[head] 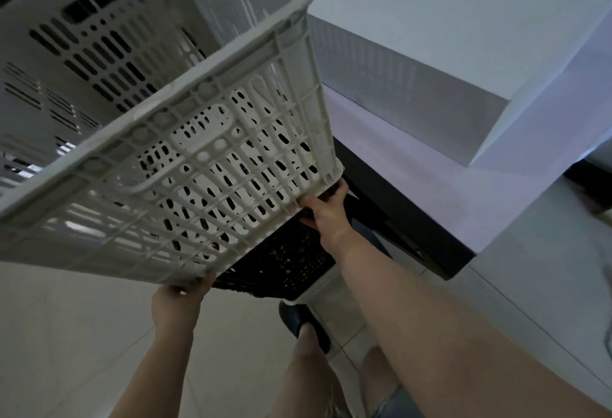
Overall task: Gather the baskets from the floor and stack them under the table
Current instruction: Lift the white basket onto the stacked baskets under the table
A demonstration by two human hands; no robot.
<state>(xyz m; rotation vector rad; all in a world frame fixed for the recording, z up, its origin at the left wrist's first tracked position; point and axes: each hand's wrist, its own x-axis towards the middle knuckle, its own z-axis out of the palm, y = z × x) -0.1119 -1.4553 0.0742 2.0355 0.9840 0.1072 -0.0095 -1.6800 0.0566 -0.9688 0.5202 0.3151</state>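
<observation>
A large white perforated plastic basket [159, 126] fills the upper left, lifted off the floor and tilted with its open top facing me. My left hand [177, 301] grips its near bottom corner from below. My right hand [326, 210] grips the bottom edge at the right corner. Beneath the white basket lies a black perforated basket [284, 262], mostly hidden, close under my right hand. The table [414, 166], white on top with a dark frame, stands to the right of the baskets.
A white box [447, 53] sits on the table, with a white sheet [563, 86] sloping beside it. Pale floor tiles [66, 334] spread at the lower left. My legs and a dark shoe [298, 321] are below the baskets.
</observation>
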